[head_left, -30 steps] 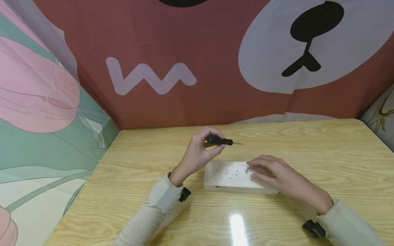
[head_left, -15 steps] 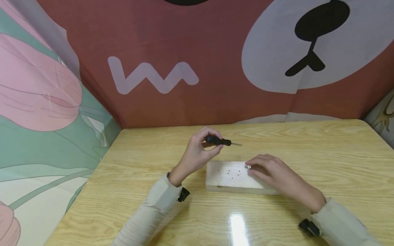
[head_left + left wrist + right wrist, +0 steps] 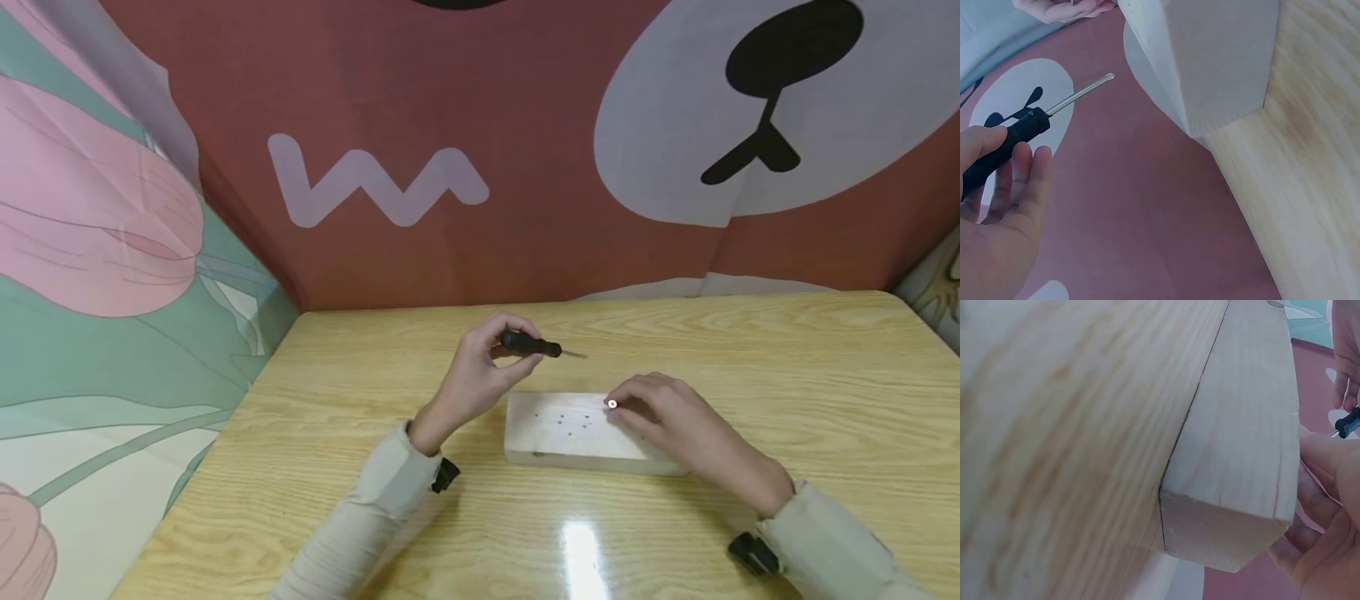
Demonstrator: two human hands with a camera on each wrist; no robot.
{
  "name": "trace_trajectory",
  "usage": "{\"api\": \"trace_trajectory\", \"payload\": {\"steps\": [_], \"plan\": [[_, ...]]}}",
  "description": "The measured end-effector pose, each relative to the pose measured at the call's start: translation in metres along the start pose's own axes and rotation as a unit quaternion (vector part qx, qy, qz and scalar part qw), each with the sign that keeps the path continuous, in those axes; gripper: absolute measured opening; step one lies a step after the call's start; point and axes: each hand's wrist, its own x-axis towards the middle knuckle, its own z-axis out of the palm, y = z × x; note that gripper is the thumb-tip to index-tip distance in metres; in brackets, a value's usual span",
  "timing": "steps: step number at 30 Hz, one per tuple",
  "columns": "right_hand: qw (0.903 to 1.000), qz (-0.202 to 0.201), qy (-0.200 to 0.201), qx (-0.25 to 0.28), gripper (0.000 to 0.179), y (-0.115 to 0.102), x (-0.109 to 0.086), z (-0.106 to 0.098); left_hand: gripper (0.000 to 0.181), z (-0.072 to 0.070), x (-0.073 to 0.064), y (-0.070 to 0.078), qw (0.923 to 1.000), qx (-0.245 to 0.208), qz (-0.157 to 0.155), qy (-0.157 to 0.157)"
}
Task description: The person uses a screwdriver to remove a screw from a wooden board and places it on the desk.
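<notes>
My left hand holds a black-handled screwdriver above the table, its thin metal shaft pointing right. In the left wrist view, thumb and fingers grip the screwdriver handle, and the bare shaft reaches past them. Over the right part of a pale wooden block, my right hand pinches a small metal screw between thumb and fingertips. The screw's round, shiny head faces the head camera; its shank is hidden. Several small dark holes dot the block's top. The right wrist view shows the block beside the right hand.
The block lies flat on a wood-grain table. Behind the table hangs a reddish-brown cloth with a cartoon face; a flowered cloth hangs at the left. A black wrist camera sits below the right sleeve.
The right fingers have turned the screw, so its head now faces the head camera. The left hand keeps its hold on the screwdriver. The head view has shifted slightly.
</notes>
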Motion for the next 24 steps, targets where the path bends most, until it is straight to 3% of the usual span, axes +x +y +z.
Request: {"api": "trace_trajectory", "payload": {"steps": [9, 15, 24], "plan": [[0.9996, -0.002, 0.027, 0.002, 0.01, 0.0, -0.002, -0.006, 0.022, -0.003, -0.002, -0.001, 0.9998, -0.001, -0.016, 0.012], [0.9994, 0.016, 0.02, 0.024, 0.012, 0.003, -0.004, -0.015, 0.019, -0.007, -0.005, -0.006, 0.9992, 0.009, -0.036, 0.014], [0.9991, 0.015, 0.039, -0.007, 0.015, 0.014, -0.009, -0.025, 0.017, -0.013, -0.011, -0.017, 0.9992, 0.016, -0.034, 0.012]]}}
